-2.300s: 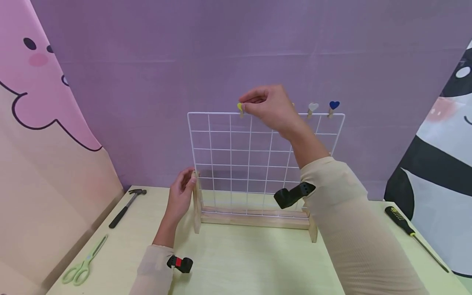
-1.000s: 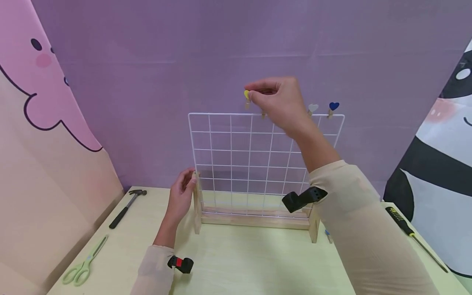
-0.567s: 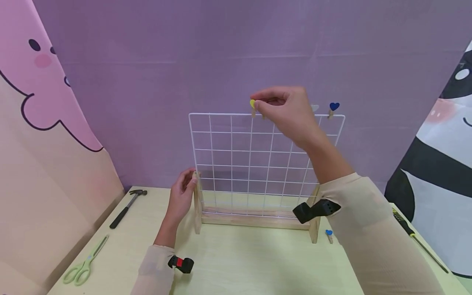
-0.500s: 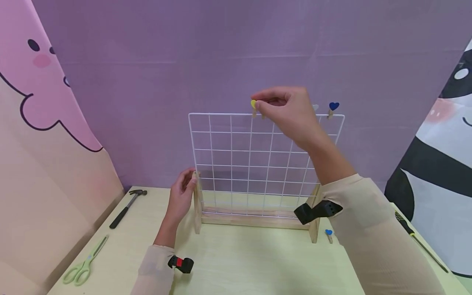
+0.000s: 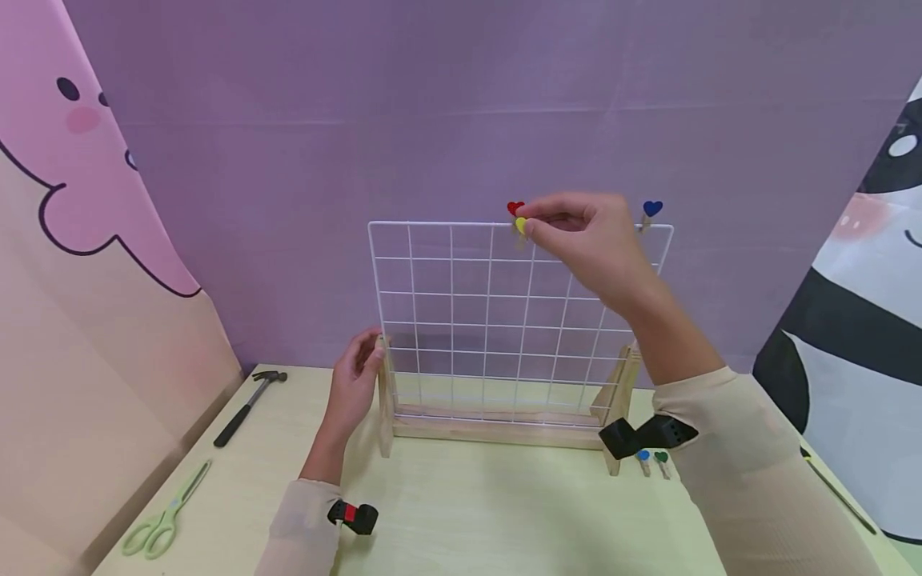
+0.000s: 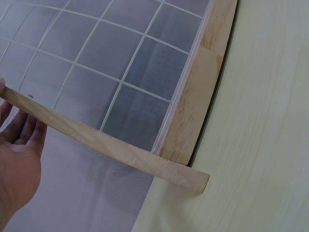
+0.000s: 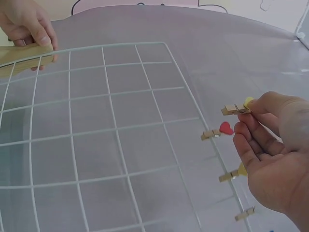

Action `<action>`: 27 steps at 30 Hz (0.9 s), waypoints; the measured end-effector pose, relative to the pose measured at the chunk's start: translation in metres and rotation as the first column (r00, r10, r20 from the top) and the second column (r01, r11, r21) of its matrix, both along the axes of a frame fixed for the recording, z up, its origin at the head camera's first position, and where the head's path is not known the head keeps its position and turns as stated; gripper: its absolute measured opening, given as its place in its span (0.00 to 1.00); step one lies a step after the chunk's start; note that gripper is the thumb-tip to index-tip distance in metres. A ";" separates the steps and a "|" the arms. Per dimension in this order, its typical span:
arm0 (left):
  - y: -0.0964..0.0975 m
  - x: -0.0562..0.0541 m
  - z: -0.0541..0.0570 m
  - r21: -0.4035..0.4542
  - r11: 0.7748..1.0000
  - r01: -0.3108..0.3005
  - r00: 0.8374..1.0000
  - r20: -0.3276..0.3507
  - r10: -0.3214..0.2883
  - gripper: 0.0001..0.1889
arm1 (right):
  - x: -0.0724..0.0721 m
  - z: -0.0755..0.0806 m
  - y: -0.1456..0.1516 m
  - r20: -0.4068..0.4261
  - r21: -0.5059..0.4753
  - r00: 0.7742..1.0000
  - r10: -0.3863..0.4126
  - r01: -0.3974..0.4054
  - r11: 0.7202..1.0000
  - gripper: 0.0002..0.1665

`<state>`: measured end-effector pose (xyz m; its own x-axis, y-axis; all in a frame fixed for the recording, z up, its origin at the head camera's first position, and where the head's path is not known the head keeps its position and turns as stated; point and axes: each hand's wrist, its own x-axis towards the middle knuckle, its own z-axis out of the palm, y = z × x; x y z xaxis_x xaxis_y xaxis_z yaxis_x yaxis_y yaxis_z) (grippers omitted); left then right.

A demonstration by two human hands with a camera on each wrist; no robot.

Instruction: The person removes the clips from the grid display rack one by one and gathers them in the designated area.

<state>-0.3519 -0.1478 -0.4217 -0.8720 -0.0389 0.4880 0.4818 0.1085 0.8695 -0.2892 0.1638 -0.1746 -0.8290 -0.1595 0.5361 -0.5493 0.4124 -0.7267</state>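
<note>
**Yellow-Heart Clip [image 7: 236,109] Held Near the Top Rail [image 5: 432,222] of the Wire Grid [image 5: 487,324]**

Right hand [image 5: 598,244]: thumb and index finger are clamped on the yellow-heart clip. Clip position: beside the red-heart clip [image 7: 226,128], which is mounted on the top rail; the right wrist view shows a gap between the held clip and the rail.

Left hand [image 5: 353,388]: fingers are clamped on the wooden upright [image 6: 108,144], thumb opposing.

The dark-blue-heart clip [image 5: 652,209] is mounted near the rail's right end. The blue clip [image 5: 644,456] and green-heart clip [image 5: 661,458] lie side by side on the tabletop [image 5: 468,512]. The hammer [image 5: 251,406] and scissors [image 5: 162,520] lie at left.
</note>
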 end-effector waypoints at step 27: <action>-0.001 -0.001 -0.002 0.004 1.000 0.016 0.999 -0.030 -0.016 0.20 | 0.015 -0.057 0.077 0.023 0.060 0.993 -0.112 0.110 0.992 0.17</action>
<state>-0.3533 -0.1491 -0.4241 -0.8576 -0.0266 0.5135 0.5091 0.0972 0.8552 -0.2747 0.2410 -0.2319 -0.8568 -0.0965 0.5065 -0.4791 0.5123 -0.7128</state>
